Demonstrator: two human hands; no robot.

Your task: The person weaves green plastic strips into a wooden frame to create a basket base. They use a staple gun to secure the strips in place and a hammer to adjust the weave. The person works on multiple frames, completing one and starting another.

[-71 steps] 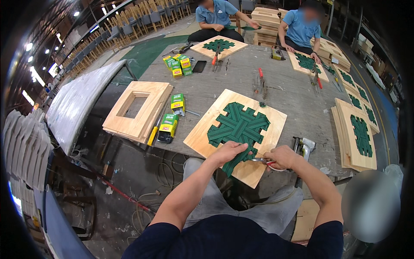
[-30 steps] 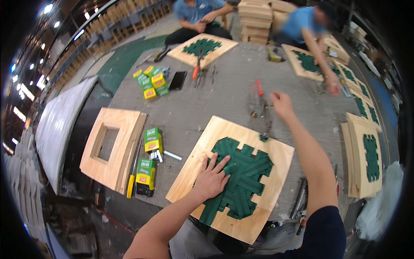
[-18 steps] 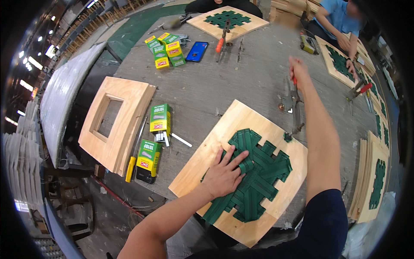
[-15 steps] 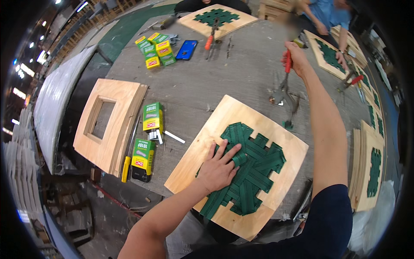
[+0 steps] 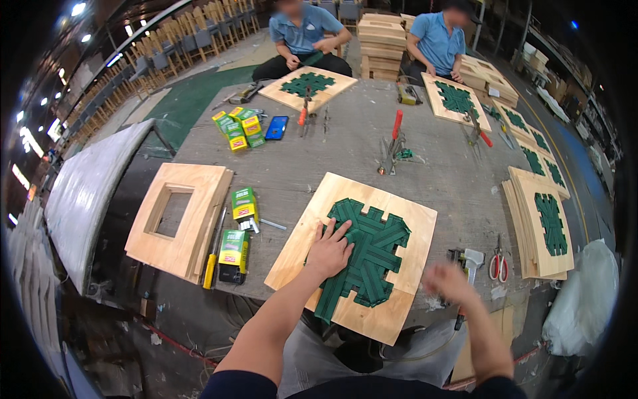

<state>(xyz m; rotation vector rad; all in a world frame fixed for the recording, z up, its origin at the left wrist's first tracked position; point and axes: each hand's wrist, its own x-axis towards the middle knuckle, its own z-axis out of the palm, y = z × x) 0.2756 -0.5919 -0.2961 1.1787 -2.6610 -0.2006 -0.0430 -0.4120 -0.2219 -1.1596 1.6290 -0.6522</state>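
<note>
Left hand (image 5: 330, 251), fingers spread, presses on green webbing (image 5: 373, 258) over a wooden panel (image 5: 325, 199); blurred right hand (image 5: 450, 282) is near a staple gun (image 5: 472, 260), grip unclear; steadying the webbing seems in hand, the next move calling for firm left-hand pressure

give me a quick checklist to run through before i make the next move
1. Left hand on the green webbing: ok, laid on it, fingers spread.
2. Right hand empty: cannot tell, it is blurred.
3. Scissors off the board: ok, lying to its right.
4. Red-handled tool off the board: ok, beyond its far edge.
5. Loose webbing strip short of the near edge: not ok, reaches it.
</note>
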